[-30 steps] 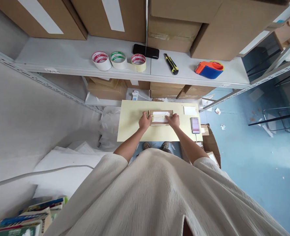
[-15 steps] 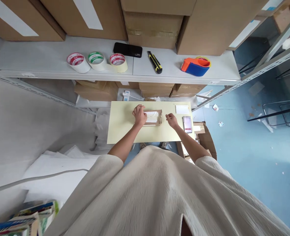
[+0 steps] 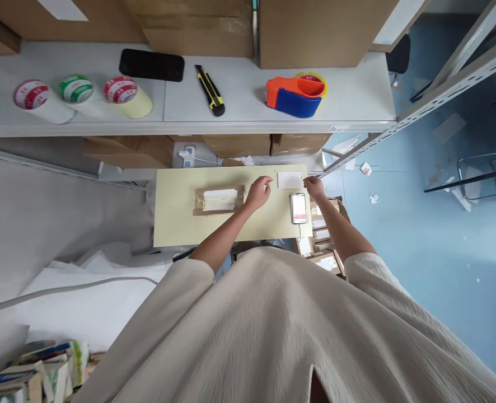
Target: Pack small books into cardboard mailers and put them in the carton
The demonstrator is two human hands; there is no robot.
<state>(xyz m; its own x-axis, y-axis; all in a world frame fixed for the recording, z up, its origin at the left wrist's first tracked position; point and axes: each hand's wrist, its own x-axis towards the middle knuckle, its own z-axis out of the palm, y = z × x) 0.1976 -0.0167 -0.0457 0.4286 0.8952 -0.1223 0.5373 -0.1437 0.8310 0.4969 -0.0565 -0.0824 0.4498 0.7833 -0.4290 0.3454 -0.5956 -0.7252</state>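
holding left hand (image 3: 260, 193) loosely open, empty, just left of white paper (image 3: 289, 180), right hand (image 3: 314, 187) with curled fingers at its right edge, cannot tell if gripping. seeing taped box (image 3: 219, 200) farther left of paper, seemingly finished; leaving paper, probably, to handle.

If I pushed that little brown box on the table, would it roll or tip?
The brown box would probably slide, not roll, because its sides look straight. It lies flat on the table, so tipping seems unlikely.
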